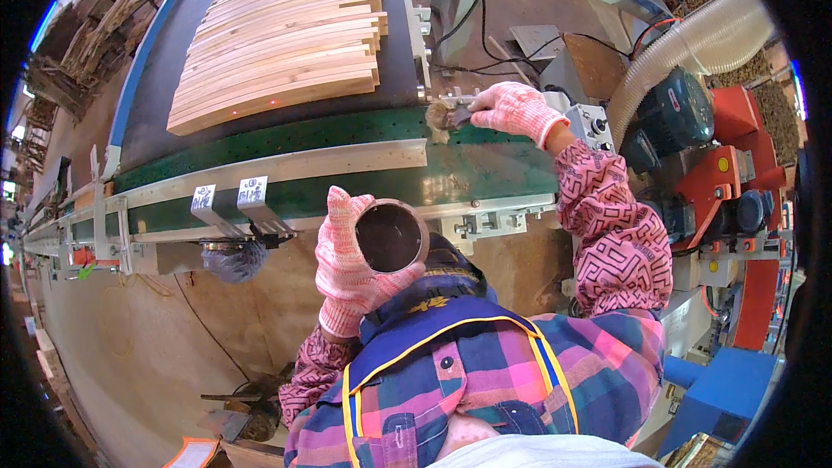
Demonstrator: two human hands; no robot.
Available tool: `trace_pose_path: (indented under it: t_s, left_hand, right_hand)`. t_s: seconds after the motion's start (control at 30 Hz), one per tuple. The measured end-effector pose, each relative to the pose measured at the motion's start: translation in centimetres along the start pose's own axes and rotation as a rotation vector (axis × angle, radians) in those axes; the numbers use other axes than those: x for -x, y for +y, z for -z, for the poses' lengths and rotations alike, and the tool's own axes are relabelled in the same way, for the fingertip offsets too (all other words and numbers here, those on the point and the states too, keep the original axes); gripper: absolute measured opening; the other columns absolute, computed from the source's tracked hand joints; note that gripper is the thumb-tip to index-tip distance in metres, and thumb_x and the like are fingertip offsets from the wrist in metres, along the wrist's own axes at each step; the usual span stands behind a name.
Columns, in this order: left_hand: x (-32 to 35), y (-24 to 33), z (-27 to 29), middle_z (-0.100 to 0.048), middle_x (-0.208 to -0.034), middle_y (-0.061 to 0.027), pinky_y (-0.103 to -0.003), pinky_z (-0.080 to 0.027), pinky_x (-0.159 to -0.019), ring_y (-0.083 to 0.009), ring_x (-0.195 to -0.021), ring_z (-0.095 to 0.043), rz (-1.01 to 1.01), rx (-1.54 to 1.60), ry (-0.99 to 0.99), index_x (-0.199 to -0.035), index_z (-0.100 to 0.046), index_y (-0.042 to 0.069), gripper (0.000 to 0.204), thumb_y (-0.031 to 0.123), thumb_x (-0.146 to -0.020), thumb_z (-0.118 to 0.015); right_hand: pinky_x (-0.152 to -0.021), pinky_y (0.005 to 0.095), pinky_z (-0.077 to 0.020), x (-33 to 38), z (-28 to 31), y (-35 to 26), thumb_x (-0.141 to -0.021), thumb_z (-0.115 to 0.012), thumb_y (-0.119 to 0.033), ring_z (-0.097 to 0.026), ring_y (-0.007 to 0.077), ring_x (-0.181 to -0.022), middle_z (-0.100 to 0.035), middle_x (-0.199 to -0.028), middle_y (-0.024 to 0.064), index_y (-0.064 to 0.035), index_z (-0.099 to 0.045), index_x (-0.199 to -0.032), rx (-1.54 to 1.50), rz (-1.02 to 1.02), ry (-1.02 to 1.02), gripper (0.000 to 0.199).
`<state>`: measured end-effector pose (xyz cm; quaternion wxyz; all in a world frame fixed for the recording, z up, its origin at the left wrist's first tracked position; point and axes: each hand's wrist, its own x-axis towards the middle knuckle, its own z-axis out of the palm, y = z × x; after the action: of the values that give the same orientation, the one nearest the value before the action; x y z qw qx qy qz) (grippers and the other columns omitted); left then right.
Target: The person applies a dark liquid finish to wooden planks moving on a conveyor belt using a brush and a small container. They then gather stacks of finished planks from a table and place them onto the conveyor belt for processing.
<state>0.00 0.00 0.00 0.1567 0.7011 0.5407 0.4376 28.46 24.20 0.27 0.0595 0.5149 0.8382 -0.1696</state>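
In a pale pink-and-white work glove, my left hand is closed around a round cup, held close in front of my chest. The cup is dark inside; what it holds I cannot make out. My right hand, in a matching glove, reaches forward and grips a paintbrush. Its tan bristles are over the far edge of the green machine bed, just right of the dark conveyor belt; contact is hard to tell. My fingers hide most of the handle.
Wooden strips lie side by side on the dark belt. A pale guide rail crosses the green bed, with metal brackets in front. To the right are a control box, a dark motor and a clear ribbed hose.
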Motion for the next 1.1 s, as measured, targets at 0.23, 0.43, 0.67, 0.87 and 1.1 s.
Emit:
trace_pose_path:
  t_s: [0.23,0.43,0.67,0.87,1.1]
  left_hand:
    - [-0.3,0.4,-0.5,-0.063,-0.121,-0.0198,-0.042,-0.052,-0.096,-0.0347,-0.107,-0.065,-0.004,-0.048,0.003,-0.159,-0.005,-0.001,0.144,0.031,-0.053,-0.098]
    - [-0.3,0.3,0.7,-0.062,-0.122,-0.019,-0.043,-0.052,-0.096,-0.0345,-0.108,-0.064,0.003,-0.081,-0.011,-0.159,-0.004,-0.001,0.144,0.031,-0.054,-0.097]
    - [0.2,-0.3,0.2,-0.062,-0.123,-0.0218,-0.043,-0.052,-0.098,-0.0358,-0.109,-0.064,0.017,-0.026,0.014,-0.159,-0.003,-0.001,0.144,0.032,-0.055,-0.097]
    - [-0.5,-0.2,0.2,-0.061,-0.124,-0.0224,-0.043,-0.051,-0.098,-0.0355,-0.109,-0.064,-0.016,-0.068,-0.004,-0.159,-0.002,-0.001,0.145,0.033,-0.055,-0.098]
    - [-0.2,-0.2,-0.4,-0.063,-0.125,-0.0165,-0.047,-0.048,-0.1,-0.0363,-0.112,-0.062,0.029,0.017,0.046,-0.156,-0.019,0.002,0.132,0.032,-0.054,-0.096]
  right_hand:
    - [-0.088,0.0421,-0.0532,2.0,2.2,2.4,-0.086,-0.067,-0.041,-0.069,0.0315,-0.098,-0.074,-0.102,0.0126,-0.0156,-0.076,-0.111,0.085,-0.012,-0.013,0.037]
    - [-0.091,0.0419,-0.0528,0.7,1.6,0.1,-0.085,-0.068,-0.04,-0.068,0.0313,-0.102,-0.073,-0.105,0.0116,-0.0185,-0.076,-0.113,-0.003,-0.026,-0.069,0.036]
    - [-0.09,0.0411,-0.0528,1.0,3.2,1.2,-0.087,-0.069,-0.037,-0.068,0.0318,-0.099,-0.074,-0.105,0.012,-0.0134,-0.075,-0.113,0.081,-0.092,-0.092,0.036]
    - [-0.091,0.0415,-0.0522,1.7,2.7,2.1,-0.087,-0.068,-0.038,-0.068,0.0324,-0.1,-0.073,-0.105,0.0134,-0.0124,-0.075,-0.113,0.063,-0.018,-0.049,0.037]
    - [-0.091,0.0417,-0.0522,1.8,3.1,1.7,-0.088,-0.068,-0.038,-0.068,0.0322,-0.101,-0.073,-0.105,0.0123,-0.0139,-0.075,-0.114,0.079,-0.053,-0.072,0.036]
